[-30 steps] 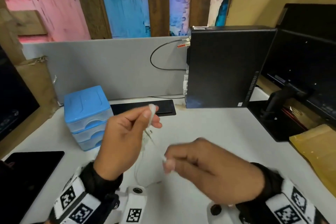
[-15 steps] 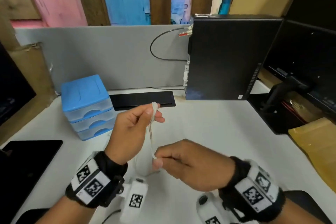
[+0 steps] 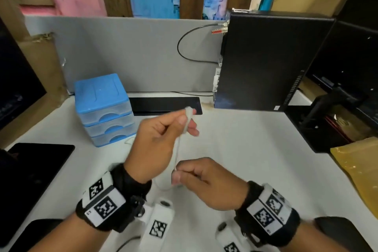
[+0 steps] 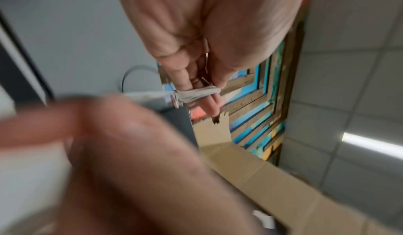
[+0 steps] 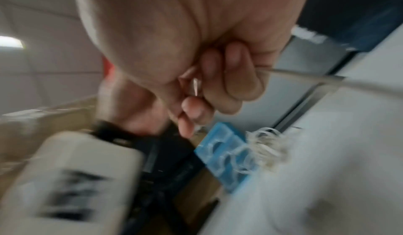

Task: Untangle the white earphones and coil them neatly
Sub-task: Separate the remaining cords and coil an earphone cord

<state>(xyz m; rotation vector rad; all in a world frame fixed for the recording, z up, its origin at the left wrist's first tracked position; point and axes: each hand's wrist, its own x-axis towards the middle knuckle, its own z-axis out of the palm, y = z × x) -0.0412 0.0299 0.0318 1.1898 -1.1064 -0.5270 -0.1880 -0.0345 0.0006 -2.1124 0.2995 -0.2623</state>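
Head view: coiling step underway. Left hand (image 3: 157,141) fingers carry wound white earphones (image 3: 187,117) above surface centre; right hand (image 3: 206,182) pinches trailing cord. Next: feed another wrap w/ even tension.

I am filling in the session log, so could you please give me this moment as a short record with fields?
Task item: white earphones, cable partly wound
Left hand: raised above the desk, turns of cable wrapped round its fingers
Right hand: lower, pinching the cable running down from the left hand
Cable between hands: a fairly straight run, with a slack loop hanging below
Surface: white desk
Nearby: blue drawer unit behind the left hand, black computer case at the back right
Coiling: not yet finished
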